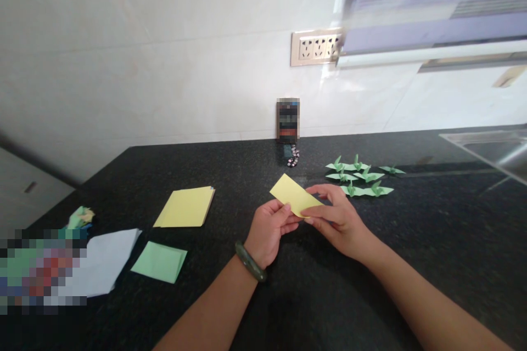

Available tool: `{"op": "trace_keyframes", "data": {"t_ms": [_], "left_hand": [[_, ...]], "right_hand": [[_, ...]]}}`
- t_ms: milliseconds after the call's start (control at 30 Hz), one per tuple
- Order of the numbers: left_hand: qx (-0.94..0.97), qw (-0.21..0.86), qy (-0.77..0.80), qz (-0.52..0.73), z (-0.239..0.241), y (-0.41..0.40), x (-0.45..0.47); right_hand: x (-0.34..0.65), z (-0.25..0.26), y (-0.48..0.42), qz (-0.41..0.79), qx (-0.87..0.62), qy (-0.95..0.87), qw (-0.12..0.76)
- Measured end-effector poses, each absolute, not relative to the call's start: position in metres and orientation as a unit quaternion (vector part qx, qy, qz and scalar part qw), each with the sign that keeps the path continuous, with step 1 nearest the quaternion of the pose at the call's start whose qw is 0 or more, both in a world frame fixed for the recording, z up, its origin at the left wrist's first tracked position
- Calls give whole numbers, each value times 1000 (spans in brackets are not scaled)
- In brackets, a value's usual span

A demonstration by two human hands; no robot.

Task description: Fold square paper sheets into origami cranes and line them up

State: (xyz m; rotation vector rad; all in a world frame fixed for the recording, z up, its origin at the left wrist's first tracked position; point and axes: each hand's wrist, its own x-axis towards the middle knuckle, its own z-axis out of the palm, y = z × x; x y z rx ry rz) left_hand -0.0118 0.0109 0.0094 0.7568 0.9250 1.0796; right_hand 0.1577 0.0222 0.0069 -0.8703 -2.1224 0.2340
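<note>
Speckled black worktop (230,170) below, yellow paper (293,193) slants lengthwise from far left to near right, pinched by the left hand (267,228) at its near edge and the right hand (340,220) at its right end.

You have room on the near side of the rectangular yellow paper (293,193); small green folded-paper cranes (368,176) bar your way to its right, a flat yellow paper stack (184,207) to its left.

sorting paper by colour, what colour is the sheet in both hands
The sheet is yellow, seen in the head view.
</note>
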Motion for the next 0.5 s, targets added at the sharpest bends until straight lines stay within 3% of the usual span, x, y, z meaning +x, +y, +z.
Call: {"op": "trace_keyframes", "data": {"t_ms": [300,500], "left_hand": [[385,669,442,457,9,6,-6],[421,659,445,437,8,4,-5]], "right_hand": [[147,1,22,238,-419,-716,505],[146,-2,23,285,-443,-671,522]]}}
